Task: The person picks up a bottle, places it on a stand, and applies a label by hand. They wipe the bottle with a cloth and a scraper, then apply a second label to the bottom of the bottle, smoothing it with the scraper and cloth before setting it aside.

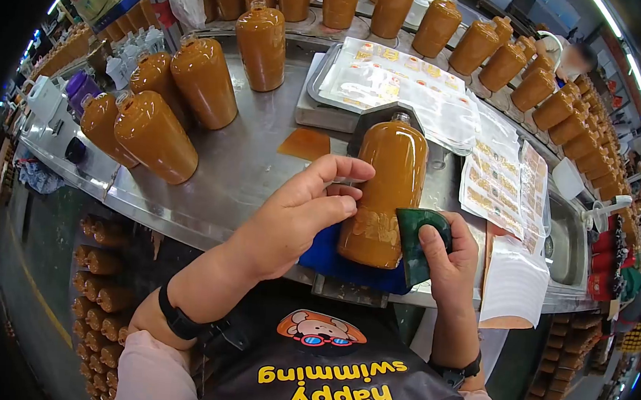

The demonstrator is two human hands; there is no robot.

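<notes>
Fingers of the left hand (301, 210) pinch at the side of an amber bottle (383, 193) lying on a blue cloth (327, 258), while the right hand (446, 257) presses a green pad (416, 233) against its base, label sheets (496, 184) and more bottles (202, 80) on the steel table (241, 172) beyond.

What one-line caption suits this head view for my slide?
Left hand steadies a glossy amber ceramic bottle lying on a blue cloth while right hand presses a dark green pad against it.
</notes>
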